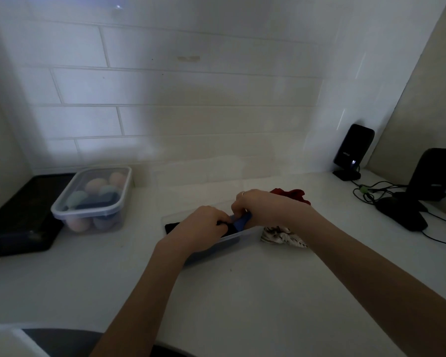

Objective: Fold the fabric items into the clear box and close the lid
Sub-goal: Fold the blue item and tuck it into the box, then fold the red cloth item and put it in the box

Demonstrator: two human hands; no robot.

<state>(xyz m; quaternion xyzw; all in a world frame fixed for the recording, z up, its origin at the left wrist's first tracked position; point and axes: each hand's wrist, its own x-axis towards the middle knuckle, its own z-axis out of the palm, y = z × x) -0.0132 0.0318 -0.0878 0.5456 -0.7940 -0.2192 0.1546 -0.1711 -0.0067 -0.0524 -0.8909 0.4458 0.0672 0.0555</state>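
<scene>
A shallow clear box lies on the white counter in the middle of the view. A black fabric rests in its left end. My left hand and my right hand are both over the box, fingers pinched on a blue fabric between them. A red fabric lies just behind my right wrist. A white patterned fabric sits on the counter at the box's right end, partly hidden under my right forearm. No lid can be made out.
A lidded clear container of pastel rounded items stands at the left, beside a black tray. Two black speakers with cables occupy the right corner. A tiled wall runs along the back.
</scene>
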